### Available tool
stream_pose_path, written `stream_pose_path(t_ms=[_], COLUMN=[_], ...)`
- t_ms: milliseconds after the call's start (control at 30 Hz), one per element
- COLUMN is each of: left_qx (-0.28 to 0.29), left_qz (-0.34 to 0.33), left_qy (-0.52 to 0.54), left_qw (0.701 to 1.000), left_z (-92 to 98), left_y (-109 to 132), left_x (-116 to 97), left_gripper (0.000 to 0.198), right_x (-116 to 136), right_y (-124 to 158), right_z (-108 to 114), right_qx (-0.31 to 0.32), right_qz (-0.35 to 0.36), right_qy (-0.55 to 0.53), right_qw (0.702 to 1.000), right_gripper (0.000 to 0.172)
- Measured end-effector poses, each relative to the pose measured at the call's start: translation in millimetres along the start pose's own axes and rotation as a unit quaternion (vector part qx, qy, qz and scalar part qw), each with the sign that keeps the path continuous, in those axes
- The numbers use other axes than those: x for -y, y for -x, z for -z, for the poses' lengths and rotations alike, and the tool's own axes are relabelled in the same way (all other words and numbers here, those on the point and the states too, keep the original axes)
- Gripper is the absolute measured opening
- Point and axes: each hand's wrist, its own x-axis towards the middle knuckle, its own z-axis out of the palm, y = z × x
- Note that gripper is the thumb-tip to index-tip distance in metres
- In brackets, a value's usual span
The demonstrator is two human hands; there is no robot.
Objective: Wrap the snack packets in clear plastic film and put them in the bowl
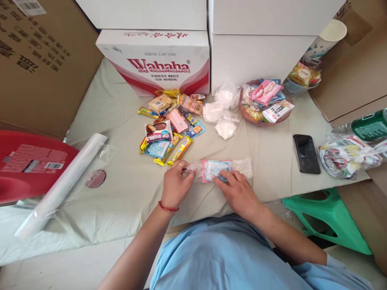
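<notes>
A clear plastic bag (243, 167) lies flat near the front of the cloth-covered table, with blue and pink snack packets (218, 166) inside it. My left hand (178, 182) pinches the bag's left end between thumb and fingers. Resting on the packets through the plastic, my right hand (240, 192) has its thumb and forefinger apart and its other fingers slightly bent. Just beyond my left hand is a loose pile of wrapped snacks (177, 121), among them yellow sticks, a pink pack and a white-and-brown pack.
White plastic bundles (225, 108) and a snack-filled basket (258, 121) stand behind. On the right are a black phone (306, 154), a bagged item (340, 157) and a green stool (331, 215). A plastic roll (65, 181) and red basin (33, 161) lie left. Cartons (160, 60) line the back.
</notes>
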Motion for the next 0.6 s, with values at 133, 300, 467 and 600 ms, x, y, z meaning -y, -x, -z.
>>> stream_pose_path(t_ms=[133, 300, 467, 600], left_qx=[0.057, 0.104, 0.076, 0.041], left_qz=[-0.054, -0.214, -0.261, -0.26], left_qy=[0.12, -0.038, -0.197, -0.224], left_qw=[0.99, 0.97, 0.942, 0.938], left_z=[-22.6, -58.0, -73.4, -79.5], left_y=[4, 21, 49, 58], left_x=[-36, -49, -33, -28], left_gripper=[0.012, 0.034, 0.055, 0.056], right_x=[-2, -21, -48, -59], right_y=[0, 3, 8, 8], right_z=[-3, 10, 12, 11], right_qx=[-0.013, -0.07, -0.196, -0.143], right_qz=[-0.006, -0.019, -0.209, -0.209], right_qy=[-0.031, -0.182, -0.073, -0.081], right_qw=[0.999, 0.981, 0.955, 0.964], right_gripper=[0.049, 0.035, 0.035, 0.019])
